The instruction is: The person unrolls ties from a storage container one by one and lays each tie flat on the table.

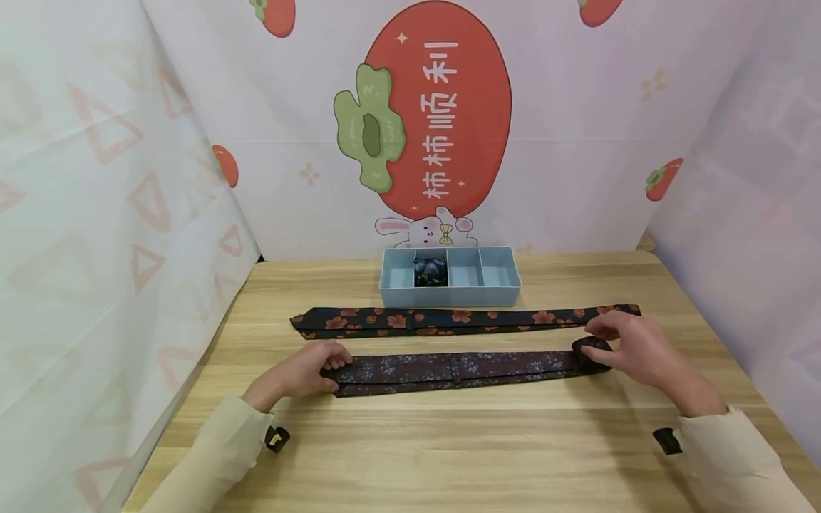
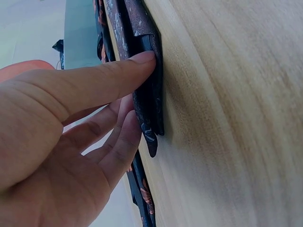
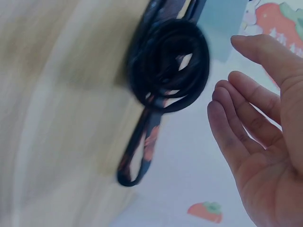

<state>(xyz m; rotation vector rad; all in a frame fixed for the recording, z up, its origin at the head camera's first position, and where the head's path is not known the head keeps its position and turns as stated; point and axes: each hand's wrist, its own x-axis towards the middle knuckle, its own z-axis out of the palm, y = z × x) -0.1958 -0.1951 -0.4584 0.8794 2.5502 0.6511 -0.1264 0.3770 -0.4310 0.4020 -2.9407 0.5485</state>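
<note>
A dark brown necktie (image 1: 487,365) with small blue flowers lies lengthwise across the wooden table, its right end wound into a roll (image 1: 587,343). My left hand (image 1: 306,372) pinches the tie's wide left end, the thumb (image 2: 128,71) on top and the fingers behind. Around the roll at the other end, my right hand (image 1: 641,349) is spread, with thumb and fingers on either side. In the right wrist view those fingers (image 3: 253,120) are relaxed and apart from the coil (image 3: 202,61), which stands on edge with its loops showing.
Behind it, a second necktie (image 1: 442,320), navy with orange flowers, lies flat and folded lengthwise. A light blue divided tray (image 1: 449,297) stands farther back, with a rolled dark floral tie (image 1: 430,271) in its second compartment from the left. Printed cloth (image 1: 577,178) hangs around the table.
</note>
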